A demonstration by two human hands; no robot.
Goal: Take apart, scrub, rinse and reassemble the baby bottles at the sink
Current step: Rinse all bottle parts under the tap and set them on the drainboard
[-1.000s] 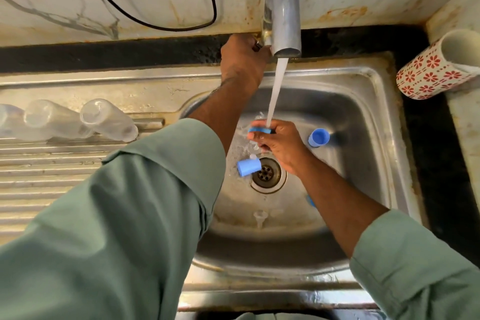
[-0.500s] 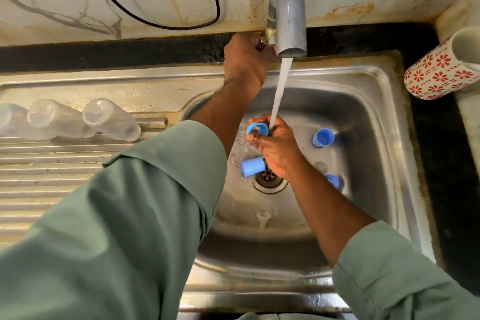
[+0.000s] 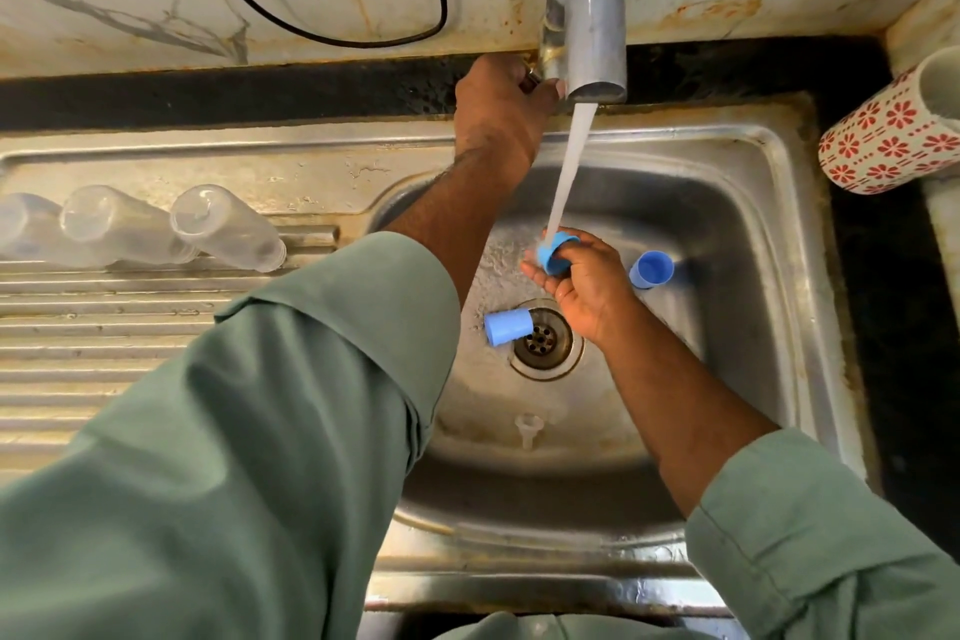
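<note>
While water pours from the tap point(image 3: 587, 5), blue collar ring point(image 3: 556, 252) pinched in right hand point(image 3: 584, 283) under the stream, above the sink point(image 3: 769, 244) basin's middle. Left hand point(image 3: 496, 112) curled round the tap handle at the far edge. Two blue caps point(image 3: 506, 327) point(image 3: 652, 269) near the drain; clear bottles point(image 3: 228, 229) along the drainboard's far-left edge.

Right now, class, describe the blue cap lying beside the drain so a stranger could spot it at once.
Look into the steel sink, at the round drain in its floor. The blue cap lies on its side against the drain's left edge. The other loose cap sits further right, its opening showing.
</note>
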